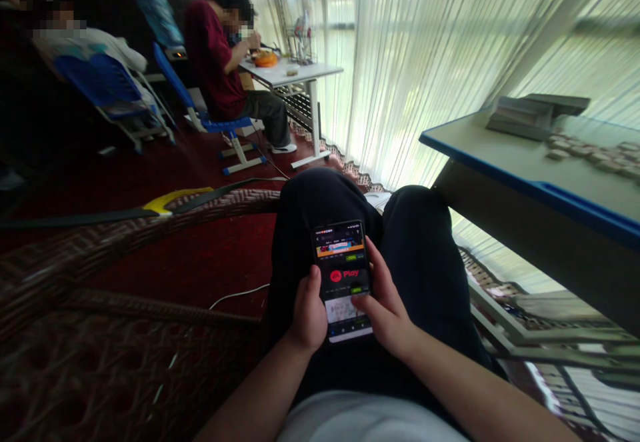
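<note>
A smartphone [342, 290] rests upright between my two hands, above my lap. Its lit screen shows a dark page with a red "EA Play" banner and green discount tags. My left hand [309, 312] is closed round the phone's left edge, thumb along the side. On the opposite edge, my right hand [387, 302] grips the phone, its thumb over the lower part of the screen. The fingers behind the phone are hidden. Dark trousers [430, 275] cover my legs under it.
At right stands a blue-edged table [500, 155] with small blocks [595, 155] and a grey box [520, 119]. A woven armrest [150, 245] curves at left. Ahead, a person in a maroon shirt [213, 62] sits at a white table [320, 70]; another person [105, 45] sits further left.
</note>
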### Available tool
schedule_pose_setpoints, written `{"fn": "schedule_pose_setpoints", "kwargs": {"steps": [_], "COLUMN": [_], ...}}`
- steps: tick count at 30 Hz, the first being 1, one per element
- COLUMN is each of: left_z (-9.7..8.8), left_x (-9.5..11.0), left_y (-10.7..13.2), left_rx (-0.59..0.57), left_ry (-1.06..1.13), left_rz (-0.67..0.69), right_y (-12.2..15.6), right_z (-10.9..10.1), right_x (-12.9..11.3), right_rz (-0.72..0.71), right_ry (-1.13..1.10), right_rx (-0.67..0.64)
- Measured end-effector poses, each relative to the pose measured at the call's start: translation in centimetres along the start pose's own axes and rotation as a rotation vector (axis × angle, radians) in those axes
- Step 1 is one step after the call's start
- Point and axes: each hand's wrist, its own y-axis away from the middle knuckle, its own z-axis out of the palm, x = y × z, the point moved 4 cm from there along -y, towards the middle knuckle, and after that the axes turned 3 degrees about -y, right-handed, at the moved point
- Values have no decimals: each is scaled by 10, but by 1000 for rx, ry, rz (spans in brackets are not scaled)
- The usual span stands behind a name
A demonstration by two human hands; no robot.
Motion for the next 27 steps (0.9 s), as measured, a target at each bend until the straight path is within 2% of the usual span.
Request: {"fn": "schedule_pose_setpoints", "kwargs": {"steps": [8,13,15,23,27], "left_z": [1,-6,-7,-1,-2], "left_x": [2,-2,-3,2,2], "left_y": [2,1,1,3,3], "left_rx": [-26,49,50,-10,5], "left_ry": [-37,-65,-72,-99,-127], "left_rz": [-5,-3,2,45,63], "right_y": [2,-1,-1,0,-1], "right_z": [1,0,-1,-5,-6], "right_x": [-2,3,5,8,8], "right_rz": [29,192,211,158,140], "right_ry": [-74,-130,-128,-102,-108], "right_rx": [-21,217,255,200,186]}}
